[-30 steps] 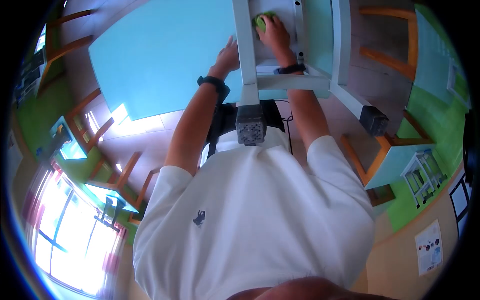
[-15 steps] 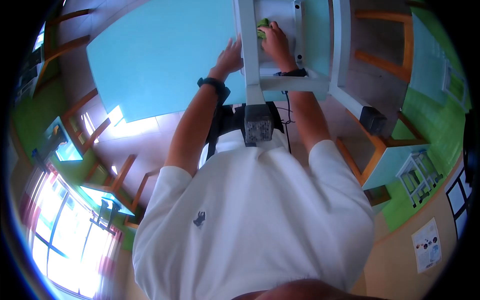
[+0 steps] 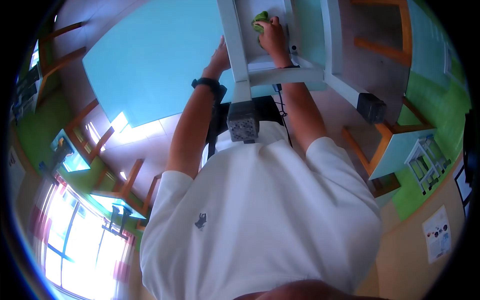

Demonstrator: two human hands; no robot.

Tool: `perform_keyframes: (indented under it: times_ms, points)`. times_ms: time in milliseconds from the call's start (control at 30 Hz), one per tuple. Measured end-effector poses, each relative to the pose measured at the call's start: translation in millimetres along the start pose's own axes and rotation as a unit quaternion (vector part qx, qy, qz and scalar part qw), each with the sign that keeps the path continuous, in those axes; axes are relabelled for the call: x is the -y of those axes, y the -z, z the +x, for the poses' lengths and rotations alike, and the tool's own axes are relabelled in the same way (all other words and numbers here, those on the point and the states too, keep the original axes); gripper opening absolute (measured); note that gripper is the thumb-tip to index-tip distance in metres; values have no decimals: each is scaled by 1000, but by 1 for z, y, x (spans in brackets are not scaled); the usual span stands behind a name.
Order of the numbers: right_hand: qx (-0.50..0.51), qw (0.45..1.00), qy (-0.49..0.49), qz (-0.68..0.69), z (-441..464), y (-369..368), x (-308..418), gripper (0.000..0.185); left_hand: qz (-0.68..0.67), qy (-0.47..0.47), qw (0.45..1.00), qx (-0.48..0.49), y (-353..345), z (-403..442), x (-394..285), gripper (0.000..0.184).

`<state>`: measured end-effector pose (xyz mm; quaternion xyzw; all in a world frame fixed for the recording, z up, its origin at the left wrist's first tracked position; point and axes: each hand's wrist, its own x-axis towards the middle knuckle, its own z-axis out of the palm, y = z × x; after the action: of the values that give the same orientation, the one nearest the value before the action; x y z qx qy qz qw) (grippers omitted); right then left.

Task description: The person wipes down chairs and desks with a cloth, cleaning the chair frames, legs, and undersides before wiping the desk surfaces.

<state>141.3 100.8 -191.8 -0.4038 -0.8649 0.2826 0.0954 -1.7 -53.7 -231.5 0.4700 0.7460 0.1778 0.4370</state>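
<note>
A white stool rests upside down on a light blue table, its legs with dark rubber feet pointing up toward me. My right hand is closed around a bunched green cloth, pressed to the pale underside of the stool. Against the outer left side of the stool is my left hand, its visible fingers stretched forward. A stool leg hides part of that hand. Both wrists wear black bands.
A rubber foot of the stool juts close to my waist, with another foot to the right. A black cable hangs below the table edge. Wooden-legged tables stand at both sides. A bright window is at lower left.
The stool sits slightly further left and up in view as my head shifts. My right hand and the green cloth have moved a little on the underside. My left hand stays alongside the stool.
</note>
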Motion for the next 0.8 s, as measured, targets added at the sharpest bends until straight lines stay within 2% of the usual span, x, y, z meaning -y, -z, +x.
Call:
perform_keyframes:
  times_ms: [67,100,167,200,267,300,333,400,433,467,533,600,667,700,733,767,800]
  points:
    - [115,991,-22,-67,-3,3,0,26,5,-7,999,-48,0,-2,-3,71]
    - [111,991,-23,-69,-9,8,3,26,7,-11,998,-64,0,-2,-5,72]
    - [153,972,25,-177,-34,17,13,20,-10,-23,997,-73,1,-2,-7,73]
    - [152,972,27,-179,-37,19,12,20,-13,-25,997,-78,4,-1,-9,74]
    - [105,974,-85,-183,-38,19,11,17,6,-32,995,-96,6,0,-13,71]
    - [106,974,-90,-178,-40,20,11,17,21,-35,995,-93,5,-3,-18,69]
    - [109,979,-73,-154,-42,20,10,17,35,-38,995,-91,5,-7,-23,68]
    - [103,985,-52,-126,-33,16,10,17,-77,-42,992,-91,16,-5,-35,58]
    - [142,982,-9,-122,-29,10,10,19,-112,-44,989,-91,24,-5,-41,55]
    - [184,975,34,-118,-28,5,10,23,-85,-16,996,-11,31,-6,-46,74]
    - [193,974,45,-112,-24,3,12,24,-57,12,996,69,35,-4,-47,99]
    - [205,972,51,-105,-27,6,12,25,-94,-6,992,78,35,-5,-46,101]
    - [164,978,-20,-131,-33,21,4,27,-148,-13,985,93,36,-7,-49,102]
    - [163,978,-23,-127,-36,24,0,27,-164,-14,981,101,35,-6,-47,103]
    - [121,983,-61,-122,-39,25,-3,28,-181,-14,977,109,31,-4,-41,103]
    - [76,986,-97,-115,-37,23,-4,29,-139,-36,988,60,24,1,-31,104]
    - [72,986,-102,-107,-32,16,-5,29,-82,-61,995,21,14,5,-15,104]
